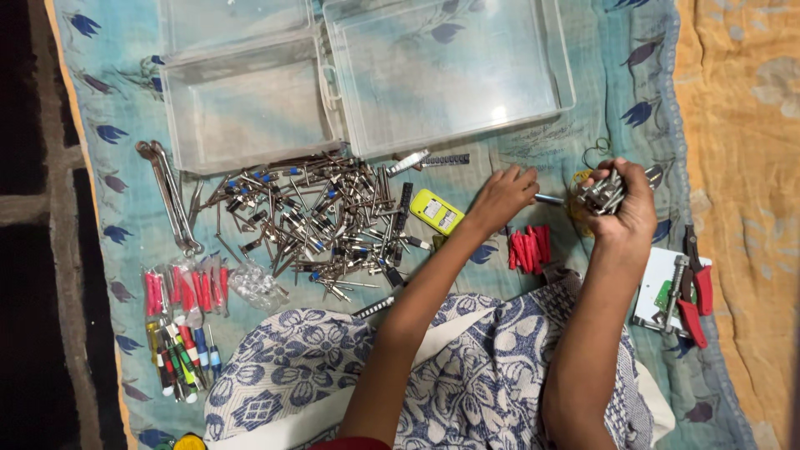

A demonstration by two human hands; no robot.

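Observation:
My right hand is closed around a bundle of metal bits, held above the blue cloth at the right. My left hand reaches over from the left and pinches one thin metal bit that points toward the bundle. Just below the hands lies a small bunch of red wall plugs. A yellow-green rectangular tester lies left of my left hand. Further left spreads a large heap of metal bits and screws.
An open clear plastic case lies at the top. Wrenches lie at the left, bagged red plugs and small screwdrivers below them. Red-handled pliers rest on a white card at the right, beside an orange cloth.

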